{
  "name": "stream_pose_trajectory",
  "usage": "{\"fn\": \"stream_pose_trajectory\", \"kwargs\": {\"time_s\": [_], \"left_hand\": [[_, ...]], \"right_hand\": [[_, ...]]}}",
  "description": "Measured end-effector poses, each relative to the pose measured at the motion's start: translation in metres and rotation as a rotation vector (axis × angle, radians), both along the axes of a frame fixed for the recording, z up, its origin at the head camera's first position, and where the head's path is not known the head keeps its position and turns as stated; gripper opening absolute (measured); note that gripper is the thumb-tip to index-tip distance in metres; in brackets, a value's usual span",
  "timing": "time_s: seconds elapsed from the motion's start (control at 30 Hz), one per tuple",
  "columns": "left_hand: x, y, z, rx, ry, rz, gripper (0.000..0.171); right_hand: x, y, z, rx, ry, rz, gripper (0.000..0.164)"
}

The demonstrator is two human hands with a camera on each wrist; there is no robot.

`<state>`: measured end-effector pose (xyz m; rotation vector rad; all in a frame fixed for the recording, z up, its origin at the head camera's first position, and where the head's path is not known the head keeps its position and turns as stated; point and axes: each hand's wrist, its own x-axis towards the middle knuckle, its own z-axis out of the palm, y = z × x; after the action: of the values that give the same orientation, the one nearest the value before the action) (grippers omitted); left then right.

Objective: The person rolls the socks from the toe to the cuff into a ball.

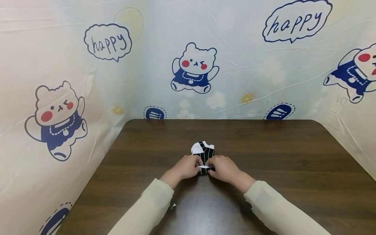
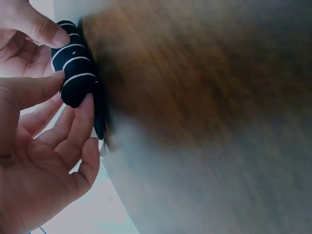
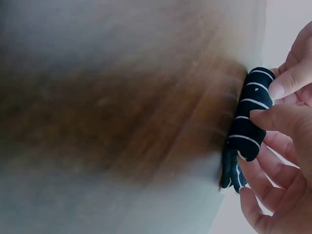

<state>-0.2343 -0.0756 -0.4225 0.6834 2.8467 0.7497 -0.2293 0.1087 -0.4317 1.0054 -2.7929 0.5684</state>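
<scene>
Sock (image 1: 207,155), black with thin white lines and white parts at its far end; it lies on the tabletop (image 1: 264,147), near the middle of your head view, directly between your two hands. Its near end is turned up into a thick roll, seen in both wrist views; whether one sock or a stacked pair, you cannot tell from here. Left hand (image 1: 187,165): yours, nearly closed, thumb and forefinger pinching the left end of the roll, the thumb on the near face, the other fingers loosely bent beside it. Right hand (image 1: 224,168): yours, likewise nearly closed, thumb and forefinger pinching the right end of the roll, the remaining fingers bent. Sleeves, two, pale cream: left sleeve (image 1: 144,209) and right sleeve (image 1: 282,209), each ending at your wrist. Tabletop: dark brown wood grain, rounded far corners, a patch of glare nearest you. Backdrop (image 1: 235,29): pale, creased sheeting behind the tabletop and at both sides, printed with winking bears (image 1: 192,76) in blue, "happy" speech bubbles (image 1: 108,42) and orange slices (image 1: 247,98).
</scene>
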Motion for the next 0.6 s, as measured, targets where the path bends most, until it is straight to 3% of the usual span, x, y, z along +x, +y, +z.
{"fn": "stream_pose_trajectory", "kwargs": {"time_s": [0.3,0.6], "left_hand": [[0.008,-0.003,0.001,-0.023,0.211,-0.04,0.024],[0.01,0.0,-0.003,-0.156,0.274,-0.066,0.03]], "right_hand": [[-0.006,0.001,0.002,-0.055,-0.12,0.01,0.011],[-0.013,0.004,0.003,-0.097,-0.216,0.018,0.008]]}}
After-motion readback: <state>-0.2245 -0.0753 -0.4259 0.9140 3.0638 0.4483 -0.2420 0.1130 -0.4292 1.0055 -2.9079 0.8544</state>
